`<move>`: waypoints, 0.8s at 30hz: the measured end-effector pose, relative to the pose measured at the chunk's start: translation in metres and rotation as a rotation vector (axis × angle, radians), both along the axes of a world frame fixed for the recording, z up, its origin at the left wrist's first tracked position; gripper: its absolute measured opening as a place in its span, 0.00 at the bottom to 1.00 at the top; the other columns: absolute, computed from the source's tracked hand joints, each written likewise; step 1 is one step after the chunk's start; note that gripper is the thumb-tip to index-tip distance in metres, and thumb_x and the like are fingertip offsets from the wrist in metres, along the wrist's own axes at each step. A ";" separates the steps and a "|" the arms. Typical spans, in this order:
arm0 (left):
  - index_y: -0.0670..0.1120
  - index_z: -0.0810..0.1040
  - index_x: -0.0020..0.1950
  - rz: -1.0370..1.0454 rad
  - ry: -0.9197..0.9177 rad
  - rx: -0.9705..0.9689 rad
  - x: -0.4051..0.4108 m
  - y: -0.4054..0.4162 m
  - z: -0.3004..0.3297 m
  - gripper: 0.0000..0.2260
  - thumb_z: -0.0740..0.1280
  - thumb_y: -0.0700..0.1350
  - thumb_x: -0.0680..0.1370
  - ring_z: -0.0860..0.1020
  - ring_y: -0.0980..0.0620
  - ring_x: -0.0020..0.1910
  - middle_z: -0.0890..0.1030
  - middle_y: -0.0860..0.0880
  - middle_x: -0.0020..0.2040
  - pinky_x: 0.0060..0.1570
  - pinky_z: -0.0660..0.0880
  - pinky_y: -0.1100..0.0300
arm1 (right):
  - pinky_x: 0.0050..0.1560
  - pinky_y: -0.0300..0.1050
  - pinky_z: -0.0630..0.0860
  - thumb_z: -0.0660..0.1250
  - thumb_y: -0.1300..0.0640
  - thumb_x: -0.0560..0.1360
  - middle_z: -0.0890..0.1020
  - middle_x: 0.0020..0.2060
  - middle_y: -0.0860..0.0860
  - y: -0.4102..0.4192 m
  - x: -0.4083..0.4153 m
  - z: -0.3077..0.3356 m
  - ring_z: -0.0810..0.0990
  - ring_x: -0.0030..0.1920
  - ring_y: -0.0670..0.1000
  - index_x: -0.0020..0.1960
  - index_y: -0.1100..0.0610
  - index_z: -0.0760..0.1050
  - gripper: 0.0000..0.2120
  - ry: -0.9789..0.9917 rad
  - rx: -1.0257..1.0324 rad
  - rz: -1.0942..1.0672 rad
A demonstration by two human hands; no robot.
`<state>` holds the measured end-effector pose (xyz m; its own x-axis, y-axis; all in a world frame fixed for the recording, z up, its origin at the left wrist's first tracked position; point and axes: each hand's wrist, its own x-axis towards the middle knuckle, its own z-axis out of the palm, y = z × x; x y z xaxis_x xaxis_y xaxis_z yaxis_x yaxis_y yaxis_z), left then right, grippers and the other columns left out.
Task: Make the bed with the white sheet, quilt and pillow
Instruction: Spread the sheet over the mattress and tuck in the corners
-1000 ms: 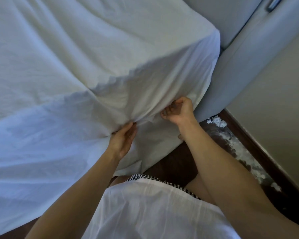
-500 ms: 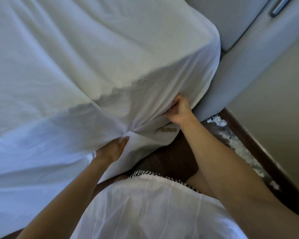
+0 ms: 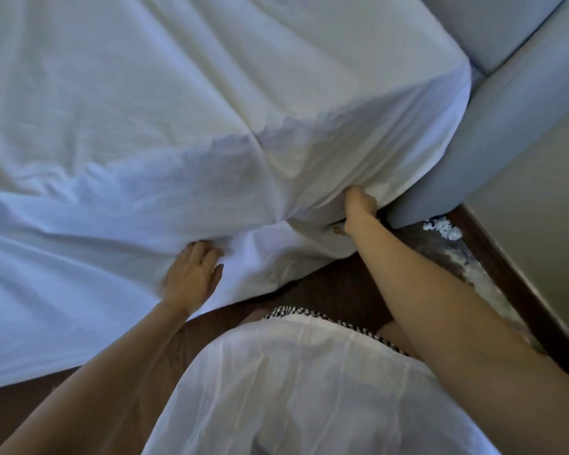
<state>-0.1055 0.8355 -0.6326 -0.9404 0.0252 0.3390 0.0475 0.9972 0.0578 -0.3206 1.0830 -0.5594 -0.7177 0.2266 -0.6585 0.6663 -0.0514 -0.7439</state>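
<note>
White cotton sheet [image 3: 145, 110] draped over mattress, filling left and far part of frame, wrinkled, hanging down near side toward dark wooden floor [image 3: 335, 284]. Loose hem lying against floor at left near edge. Corner of mattress at far right, covered by sheet, butting against grey upholstered bed frame [image 3: 506, 119].

Left hand [image 3: 191, 277] flat on hanging sheet, low on mattress side, fingers straight and slightly spread, pressing fabric inward, tips going under the fold above. Nothing pinched.

Right hand [image 3: 358, 205] further right, near mattress corner, just beside grey frame. Fingers pushed up into gathered sheet and hidden by fabric; knuckles and wrist visible only. Looks curled into the bunched cloth, exact finger pose not readable. Small brownish tag or label [image 3: 337, 229] on sheet edge just below right wrist.

Both forearms bare, reaching from near edge. White top [image 3: 293, 389] with black-and-white checked hem at near centre, bare knee partly visible beside right forearm.

White crumbly debris [image 3: 442, 227] on floor at right, along dark wooden skirting [image 3: 513, 284], beige wall above it.

Quilt and pillow not in view.
</note>
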 end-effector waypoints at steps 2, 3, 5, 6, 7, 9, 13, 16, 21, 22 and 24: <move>0.44 0.74 0.49 0.198 -0.081 0.070 0.003 0.004 0.003 0.11 0.66 0.50 0.72 0.77 0.40 0.44 0.78 0.43 0.45 0.34 0.75 0.53 | 0.61 0.54 0.72 0.63 0.53 0.73 0.70 0.64 0.55 -0.012 0.013 -0.012 0.71 0.61 0.58 0.64 0.58 0.68 0.21 -0.119 -0.039 0.125; 0.44 0.75 0.47 0.243 -0.118 0.119 0.006 0.007 0.004 0.10 0.66 0.50 0.72 0.78 0.41 0.41 0.79 0.44 0.42 0.32 0.75 0.54 | 0.60 0.55 0.73 0.63 0.56 0.73 0.70 0.63 0.55 -0.016 0.019 -0.016 0.71 0.62 0.57 0.59 0.58 0.70 0.15 -0.186 -0.058 0.247; 0.46 0.78 0.42 0.170 -0.132 0.179 0.009 0.013 0.002 0.10 0.62 0.50 0.74 0.80 0.43 0.35 0.80 0.48 0.36 0.27 0.74 0.57 | 0.57 0.52 0.75 0.65 0.61 0.74 0.70 0.63 0.57 -0.023 0.036 -0.018 0.74 0.59 0.55 0.53 0.56 0.72 0.08 -0.278 -0.077 0.502; 0.47 0.79 0.42 0.099 -0.139 0.175 0.009 0.016 0.001 0.11 0.59 0.50 0.74 0.80 0.45 0.34 0.80 0.50 0.35 0.27 0.73 0.59 | 0.54 0.49 0.75 0.67 0.61 0.74 0.71 0.65 0.58 -0.026 0.043 -0.020 0.75 0.55 0.52 0.57 0.56 0.74 0.12 -0.306 -0.060 0.627; 0.48 0.80 0.45 0.055 -0.159 0.173 0.008 0.019 0.002 0.12 0.58 0.50 0.74 0.81 0.45 0.35 0.81 0.51 0.36 0.27 0.74 0.60 | 0.50 0.44 0.74 0.70 0.56 0.73 0.73 0.63 0.56 -0.033 0.048 -0.022 0.75 0.50 0.49 0.63 0.56 0.73 0.19 -0.317 -0.017 0.755; 0.50 0.79 0.57 0.037 -0.272 0.212 0.000 0.025 0.007 0.14 0.59 0.51 0.76 0.82 0.46 0.42 0.83 0.51 0.44 0.34 0.77 0.57 | 0.48 0.42 0.70 0.72 0.45 0.71 0.75 0.53 0.51 -0.046 0.056 -0.025 0.74 0.50 0.48 0.64 0.55 0.72 0.26 -0.319 0.122 0.948; 0.51 0.70 0.69 0.155 -0.444 0.324 -0.014 0.031 0.003 0.18 0.59 0.54 0.80 0.80 0.48 0.52 0.80 0.53 0.57 0.49 0.76 0.54 | 0.56 0.48 0.72 0.62 0.49 0.78 0.76 0.60 0.55 -0.072 0.061 -0.037 0.74 0.61 0.57 0.64 0.58 0.73 0.18 -0.124 0.326 1.052; 0.51 0.75 0.64 0.320 -0.414 0.356 -0.022 0.036 0.003 0.18 0.58 0.58 0.80 0.79 0.47 0.54 0.80 0.52 0.57 0.51 0.75 0.54 | 0.52 0.50 0.71 0.60 0.54 0.78 0.75 0.62 0.56 -0.083 0.068 -0.044 0.73 0.63 0.57 0.63 0.57 0.74 0.15 -0.152 0.226 0.910; 0.41 0.73 0.63 0.837 -0.737 1.059 -0.036 0.046 -0.003 0.29 0.64 0.63 0.75 0.76 0.42 0.56 0.77 0.43 0.60 0.48 0.76 0.52 | 0.51 0.48 0.71 0.73 0.50 0.70 0.72 0.59 0.53 -0.070 0.057 -0.056 0.72 0.62 0.56 0.68 0.54 0.63 0.31 -0.212 0.122 0.595; 0.43 0.70 0.66 0.970 -0.700 1.399 -0.037 0.047 -0.004 0.31 0.68 0.63 0.72 0.75 0.42 0.58 0.74 0.44 0.63 0.48 0.77 0.51 | 0.50 0.48 0.73 0.76 0.49 0.67 0.73 0.58 0.53 -0.065 0.052 -0.060 0.74 0.59 0.55 0.67 0.54 0.64 0.34 -0.238 0.083 0.558; 0.47 0.67 0.69 1.078 -0.567 1.807 -0.041 0.043 -0.007 0.32 0.71 0.60 0.71 0.73 0.43 0.62 0.71 0.46 0.66 0.52 0.76 0.49 | 0.41 0.45 0.74 0.74 0.48 0.70 0.77 0.46 0.53 -0.060 0.043 -0.068 0.77 0.44 0.52 0.53 0.56 0.72 0.18 -0.280 -0.012 0.541</move>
<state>-0.1465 0.8790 -0.6393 -0.3511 -0.3742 -0.8583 -0.6938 -0.5115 0.5069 -0.2777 1.0234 -0.6273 -0.5284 -0.1300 -0.8390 0.7704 0.3419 -0.5382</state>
